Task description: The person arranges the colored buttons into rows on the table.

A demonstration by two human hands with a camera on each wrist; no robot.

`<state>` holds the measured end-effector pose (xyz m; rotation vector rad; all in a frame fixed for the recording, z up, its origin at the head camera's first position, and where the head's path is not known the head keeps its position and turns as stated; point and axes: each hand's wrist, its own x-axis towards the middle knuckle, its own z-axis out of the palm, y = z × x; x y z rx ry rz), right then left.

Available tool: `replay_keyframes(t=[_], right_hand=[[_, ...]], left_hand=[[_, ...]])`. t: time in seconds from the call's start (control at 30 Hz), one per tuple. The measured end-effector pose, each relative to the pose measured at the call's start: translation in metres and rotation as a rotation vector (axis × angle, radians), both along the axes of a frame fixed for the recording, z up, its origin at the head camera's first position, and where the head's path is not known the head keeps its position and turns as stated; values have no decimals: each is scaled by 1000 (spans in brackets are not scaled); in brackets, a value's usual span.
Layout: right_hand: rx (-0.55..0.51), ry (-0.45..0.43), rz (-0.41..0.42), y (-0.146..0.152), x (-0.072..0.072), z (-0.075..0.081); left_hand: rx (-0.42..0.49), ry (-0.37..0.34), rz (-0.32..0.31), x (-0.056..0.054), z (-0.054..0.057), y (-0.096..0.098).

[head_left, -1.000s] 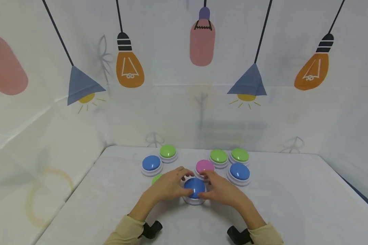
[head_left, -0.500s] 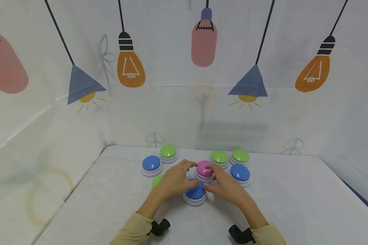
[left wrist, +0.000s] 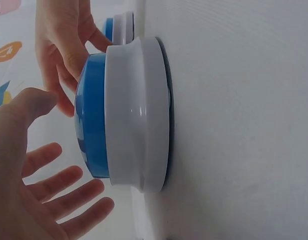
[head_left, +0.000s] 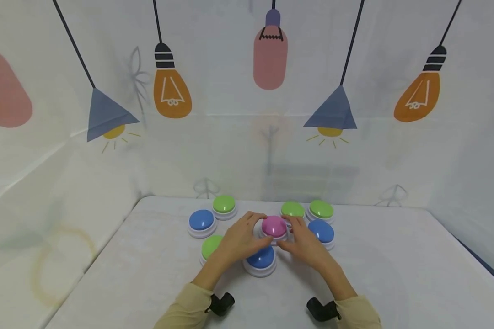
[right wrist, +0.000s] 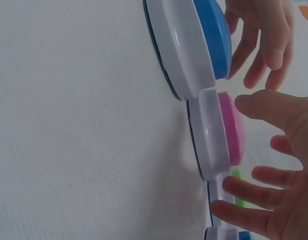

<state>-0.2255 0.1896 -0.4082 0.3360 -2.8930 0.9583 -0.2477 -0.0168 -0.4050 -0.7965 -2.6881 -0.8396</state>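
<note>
A pink dome button (head_left: 274,226) on a white base stands mid-table between my two hands. My left hand (head_left: 239,238) curves at its left side, and my right hand (head_left: 306,244) curves at its right. Spread, relaxed fingers show on the left hand (left wrist: 18,175) in the left wrist view, beside a blue button (left wrist: 96,115). In the right wrist view, the right hand's thumb (right wrist: 261,105) hovers near the pink dome, with a gap showing. The nearest blue button (head_left: 260,258) sits directly in front of the pink one, partly covered by the left thumb.
Green buttons stand at back left (head_left: 224,204), back centre (head_left: 292,209) and back right (head_left: 321,209). Another green one (head_left: 211,246) is partly behind the left hand. Blue buttons sit left (head_left: 201,220) and right (head_left: 321,231). A lamp-printed curtain (head_left: 230,151) borders the white table (head_left: 395,265).
Both hands have moved away from me, from round the near blue button to round the pink button behind it. The buttons look unmoved.
</note>
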Motion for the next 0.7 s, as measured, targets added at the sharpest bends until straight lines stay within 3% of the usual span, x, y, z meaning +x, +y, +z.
replay_keyframes(t=[0.7], right_hand=[[-79, -14, 61, -6, -20, -6]], left_hand=[[-42, -191, 45, -18, -12, 12]])
